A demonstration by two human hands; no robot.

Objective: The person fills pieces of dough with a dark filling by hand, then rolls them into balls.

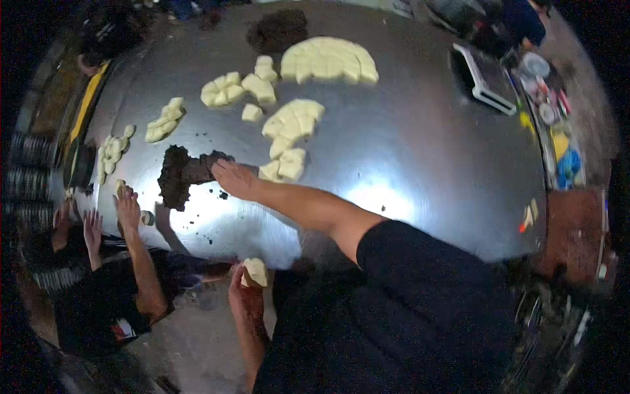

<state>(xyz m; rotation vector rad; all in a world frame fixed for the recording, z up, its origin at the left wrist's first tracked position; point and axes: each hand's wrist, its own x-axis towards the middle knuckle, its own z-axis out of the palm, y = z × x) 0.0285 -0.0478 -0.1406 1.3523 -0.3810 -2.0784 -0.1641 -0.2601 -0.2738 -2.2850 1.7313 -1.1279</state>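
Note:
My right hand (236, 179) reaches across the metal table to a crumbly mound of dark brown filling (176, 180). Its fingers are bent together and pressed into the mound's right end; what lies under them is hidden. Below the table edge, my left hand (244, 295) is closed around a pale dough piece (254, 272). Just right of my right hand lie cut dough pieces (289, 164), joining a larger cut slab of dough (295, 119) behind them.
A big scored dough slab (328, 60) and another dark filling mound (279, 31) lie at the back. Dough clusters (223, 90) sit to the left. A co-worker's hands (128, 207) work at the left edge. A white-framed device (485, 79) stands at the right.

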